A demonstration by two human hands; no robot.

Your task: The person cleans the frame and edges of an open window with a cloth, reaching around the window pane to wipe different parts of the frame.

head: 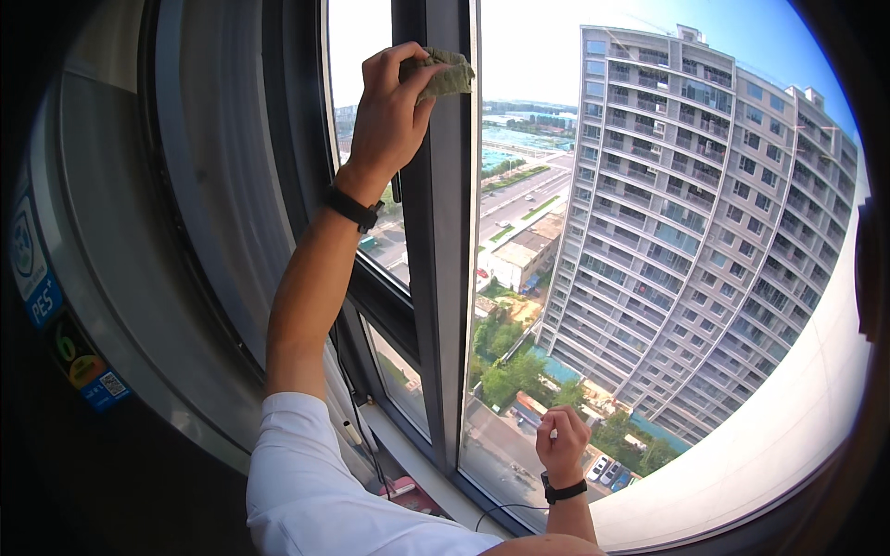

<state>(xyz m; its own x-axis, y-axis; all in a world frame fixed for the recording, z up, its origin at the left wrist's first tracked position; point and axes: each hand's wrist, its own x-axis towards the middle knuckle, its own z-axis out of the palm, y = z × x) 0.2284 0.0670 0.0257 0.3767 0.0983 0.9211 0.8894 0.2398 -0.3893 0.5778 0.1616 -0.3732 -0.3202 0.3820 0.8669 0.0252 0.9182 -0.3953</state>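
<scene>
My left hand (pixel 393 104) is raised high against the window, pinching a folded green cloth (pixel 447 73). The cloth lies on the upper part of the dark window frame post (pixel 450 229), beside the large glass pane. A black band (pixel 353 208) is around the left wrist. My right hand (pixel 562 441) is held low in front of the large pane (pixel 500 445), its fingers curled, with no object visible in it. Another black band (pixel 563 489) is around the right wrist.
A narrower window sash (pixel 389 306) stands left of the post, beside a pale curtain (pixel 229 174). A glossy appliance (pixel 125 229) bearing stickers is at the far left. Below, a cable (pixel 365 434) hangs near a pink item (pixel 400 485) by the sill (pixel 424 479). A white curved surface (pixel 751 431) borders the right.
</scene>
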